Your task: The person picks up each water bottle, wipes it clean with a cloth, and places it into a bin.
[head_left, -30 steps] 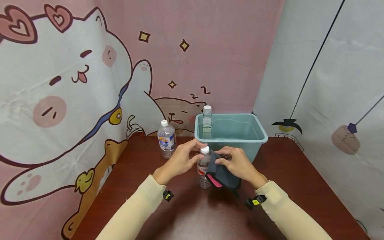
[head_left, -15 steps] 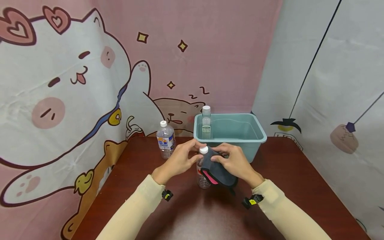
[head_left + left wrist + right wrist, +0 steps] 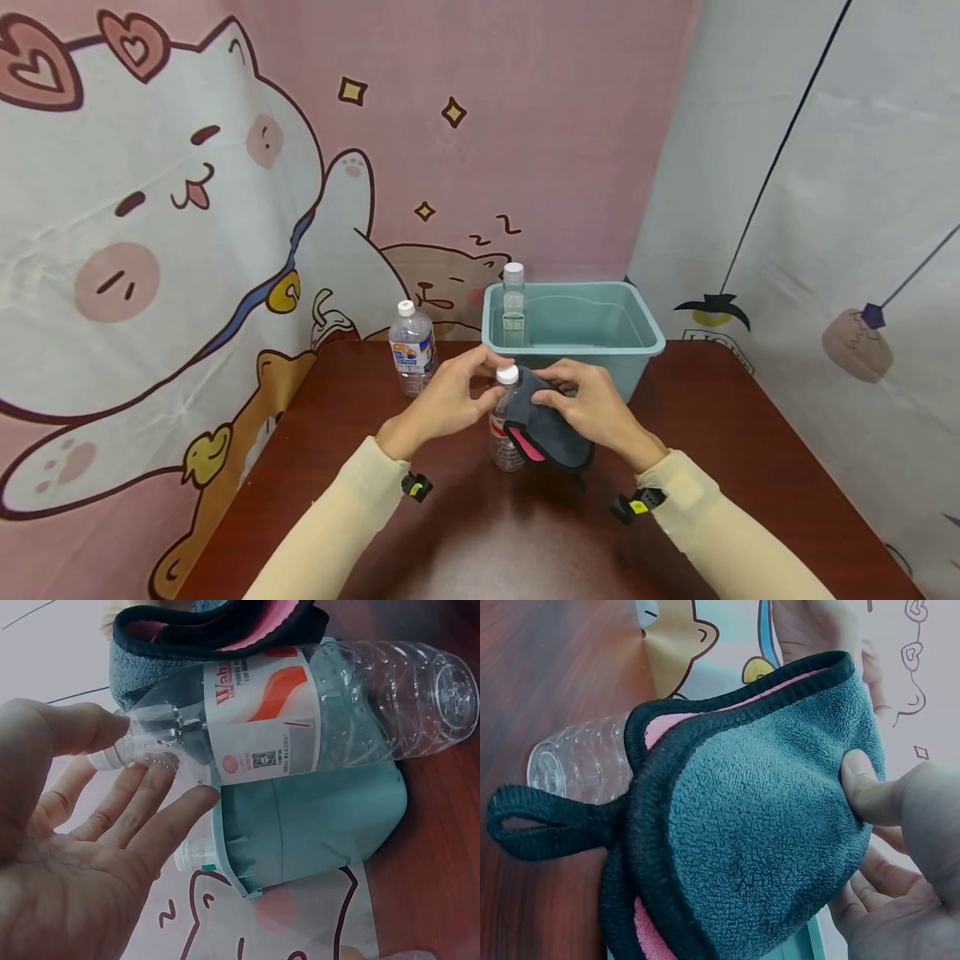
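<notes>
A clear plastic bottle (image 3: 506,450) with a white cap stands upright on the table; its red-and-white label shows in the left wrist view. My left hand (image 3: 448,402) holds it by the neck just under the cap, thumb on the near side and fingers behind. My right hand (image 3: 597,410) pinches a folded grey cleaning cloth (image 3: 757,825) with black edging, pink lining and a hanging loop. That cloth (image 3: 551,429) lies against the bottle's right side and hides part of it.
A teal plastic tub (image 3: 637,367) stands behind the hands, with a clear bottle (image 3: 513,308) upright at its left end. Another bottle (image 3: 412,358), with a blue-and-white label, stands at the back left. The brown table (image 3: 465,542) meets a printed curtain behind.
Over the first half second the cloth shifted left onto the bottle's side, with my right hand moving slightly left. Since then it has barely moved. My left hand keeps its hold on the bottle.
</notes>
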`<state>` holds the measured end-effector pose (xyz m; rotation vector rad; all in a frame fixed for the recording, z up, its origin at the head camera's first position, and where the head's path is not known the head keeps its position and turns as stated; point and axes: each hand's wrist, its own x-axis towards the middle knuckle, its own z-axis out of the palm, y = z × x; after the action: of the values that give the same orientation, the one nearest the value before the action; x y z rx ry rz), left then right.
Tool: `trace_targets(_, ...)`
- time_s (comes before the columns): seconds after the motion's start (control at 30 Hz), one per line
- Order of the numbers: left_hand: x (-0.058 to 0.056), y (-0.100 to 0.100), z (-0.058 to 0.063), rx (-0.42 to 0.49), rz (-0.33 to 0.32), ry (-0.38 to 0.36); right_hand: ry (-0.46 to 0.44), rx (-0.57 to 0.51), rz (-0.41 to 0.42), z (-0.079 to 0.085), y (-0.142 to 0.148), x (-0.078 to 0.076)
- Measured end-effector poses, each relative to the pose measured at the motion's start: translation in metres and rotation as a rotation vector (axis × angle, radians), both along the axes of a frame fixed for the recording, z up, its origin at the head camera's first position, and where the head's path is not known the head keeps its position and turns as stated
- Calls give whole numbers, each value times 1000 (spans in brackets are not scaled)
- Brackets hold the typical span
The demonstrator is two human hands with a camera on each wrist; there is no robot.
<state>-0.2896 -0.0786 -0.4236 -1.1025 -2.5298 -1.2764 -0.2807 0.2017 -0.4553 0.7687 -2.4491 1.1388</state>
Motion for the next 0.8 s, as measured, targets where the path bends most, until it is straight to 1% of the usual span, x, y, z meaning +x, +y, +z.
trace_targets(0.2,1,3,-1,10,-1,8,-18,-4,-18,1,7,1)
trace_targets(0.3,1,4,0,24,6,7,-9,-9,-28,3,9,1)
trace_targets(0.57,1,7,-1,54,25,-34,4,-20,-66,8,16,0)
trace_targets(0.8,0,7,-1,79,29,14,10,-45,-76,13,24,0)
